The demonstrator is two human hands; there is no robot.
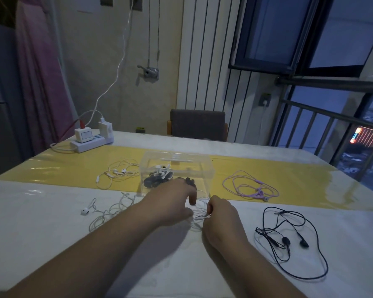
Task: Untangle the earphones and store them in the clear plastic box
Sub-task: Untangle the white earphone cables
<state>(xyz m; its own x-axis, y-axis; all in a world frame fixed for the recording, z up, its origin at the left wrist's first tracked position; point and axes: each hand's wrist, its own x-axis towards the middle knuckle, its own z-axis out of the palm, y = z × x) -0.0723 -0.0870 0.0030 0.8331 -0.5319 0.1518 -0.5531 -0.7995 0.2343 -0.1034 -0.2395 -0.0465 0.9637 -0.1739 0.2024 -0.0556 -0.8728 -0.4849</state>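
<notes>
- The clear plastic box [199,168] stands on the glossy yellow strip [69,168] that runs across the table [41,216], just beyond the hands. Its front wall is right by the left fingertips.
- A white power strip [88,144] with chargers plugged in sits at the far left corner, and a grey padded chair [197,123] stands behind the table.
- Four loose sets lie out:
  - the tangled white earphones [108,209] in front of the box, trailing left to a lone earbud
  - a second white set [119,172] left of the box
  - pink earphones [251,187] to its right
  - black earphones [289,237] at near right
- Dark and white coiled earphones [158,178] lie inside the box; their number is unclear.
- All the cords are thin, limp loops. The box is rigid, with rounded corners.
- The right hand [221,216] pinches the white cord between thumb and fingers.
- The left hand [172,204] is blurred, with its fingers reaching down onto the same cord. I cannot tell whether it grips the cord.
</notes>
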